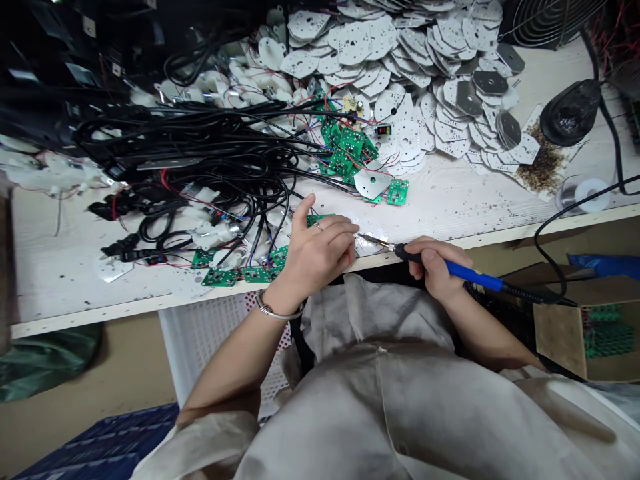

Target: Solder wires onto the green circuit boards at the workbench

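Observation:
My right hand (437,267) grips a soldering iron (475,275) by its blue and black handle. The iron's metal tip points left, close to the fingertips of my left hand (320,252). Those fingers are bent and drawn together over the bench edge, with one finger raised; what they pinch is hidden. Just beyond them a white circuit board (370,237) lies flat beneath the iron's tip. Green circuit boards (220,277) with wires lie left of my left hand, partly covered by it. Another green board (397,191) rests farther back.
Black cables (200,147) lie bundled across the left of the bench. White boards (370,47) are heaped at the back. At right are a soldering iron holder (570,113), a solder spool (593,195) and the iron's cord (543,223). A cardboard box (560,340) stands below.

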Available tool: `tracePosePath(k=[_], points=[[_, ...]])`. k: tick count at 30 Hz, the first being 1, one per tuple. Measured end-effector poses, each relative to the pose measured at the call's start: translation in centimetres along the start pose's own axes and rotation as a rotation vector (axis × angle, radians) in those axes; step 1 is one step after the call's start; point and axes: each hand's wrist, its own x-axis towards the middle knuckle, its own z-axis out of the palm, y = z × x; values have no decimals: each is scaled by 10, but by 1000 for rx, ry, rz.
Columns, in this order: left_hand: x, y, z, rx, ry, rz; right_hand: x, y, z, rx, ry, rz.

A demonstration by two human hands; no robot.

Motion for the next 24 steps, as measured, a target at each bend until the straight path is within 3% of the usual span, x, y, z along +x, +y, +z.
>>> tracePosePath(k=[11, 18, 24], points=[[2, 1, 0, 6, -10, -25, 2, -2, -2, -90, -91, -23], [2, 1, 0, 20, 12, 18, 2, 1, 2, 74, 100, 31], [2, 0, -1, 23, -18, 7, 1, -2, 0, 124, 177, 59]])
